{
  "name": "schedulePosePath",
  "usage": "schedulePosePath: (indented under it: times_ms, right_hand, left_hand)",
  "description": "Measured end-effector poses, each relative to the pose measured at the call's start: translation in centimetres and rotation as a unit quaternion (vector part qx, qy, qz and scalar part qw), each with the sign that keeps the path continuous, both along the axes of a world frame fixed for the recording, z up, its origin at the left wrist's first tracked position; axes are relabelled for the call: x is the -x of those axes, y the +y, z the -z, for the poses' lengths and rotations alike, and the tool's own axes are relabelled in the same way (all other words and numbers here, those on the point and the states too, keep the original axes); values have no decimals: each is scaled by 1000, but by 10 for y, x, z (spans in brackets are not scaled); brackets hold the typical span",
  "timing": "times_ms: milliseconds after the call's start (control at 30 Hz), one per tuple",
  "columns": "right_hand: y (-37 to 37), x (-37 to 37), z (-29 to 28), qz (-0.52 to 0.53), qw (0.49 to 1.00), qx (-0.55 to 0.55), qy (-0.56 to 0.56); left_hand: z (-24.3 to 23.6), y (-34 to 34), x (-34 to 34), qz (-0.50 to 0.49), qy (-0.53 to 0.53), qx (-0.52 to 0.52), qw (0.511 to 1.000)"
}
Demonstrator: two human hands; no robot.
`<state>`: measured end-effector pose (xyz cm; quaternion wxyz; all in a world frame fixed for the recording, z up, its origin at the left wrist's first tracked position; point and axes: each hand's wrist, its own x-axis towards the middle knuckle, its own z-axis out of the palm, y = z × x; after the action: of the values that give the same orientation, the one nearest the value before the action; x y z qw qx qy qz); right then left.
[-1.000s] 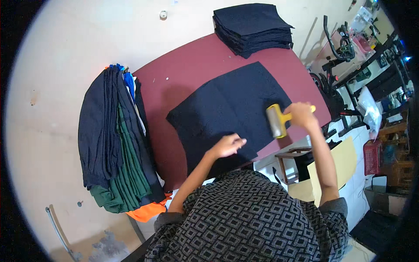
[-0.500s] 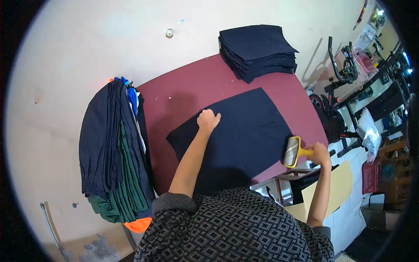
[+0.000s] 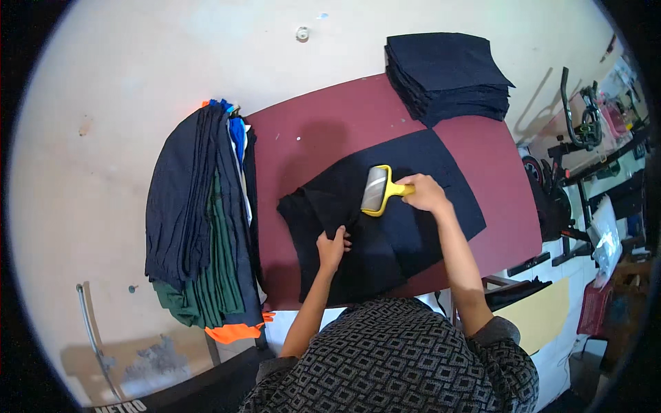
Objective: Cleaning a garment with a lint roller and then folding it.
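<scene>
A black cloth piece [image 3: 441, 162] lies on the dark red tabletop [image 3: 320, 127], its near-left part folded or bunched up. Closed on a fold of that cloth is my left hand [image 3: 333, 249], over the near-left part. My right hand [image 3: 428, 194] is wrapped round the yellow handle of a lint roller [image 3: 376, 189]. The roller's grey-white cylinder rests on or just over the middle of the cloth; whether it touches cannot be made out. My right fingers partly hide the handle's end.
Stacked black cloth pieces [image 3: 447, 65] sit at the table's far right corner. Dark and green garments [image 3: 182, 199] hang over the left edge, against the wall. To the right are an exercise bike [image 3: 584, 131], a pale yellow board [image 3: 547, 316] and a red basket [image 3: 592, 308].
My right hand has carried the lint roller left from the cloth's right edge to its middle. My left hand has come nearer, pulling up a fold of cloth. The head view has shifted.
</scene>
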<state>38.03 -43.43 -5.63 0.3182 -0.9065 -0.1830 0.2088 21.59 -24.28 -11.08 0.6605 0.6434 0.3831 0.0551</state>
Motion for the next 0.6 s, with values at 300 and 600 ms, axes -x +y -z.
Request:
schedulePosePath:
  times_ms: [300,600]
  right_hand:
    - [-186,-8,-4,46,996,79,10]
    - [-24,-42,-12,-64,989,97,-88]
  left_hand:
    - [23,6,15,16,-74,-46,996]
    - [30,7,19,30,-64,-69,995]
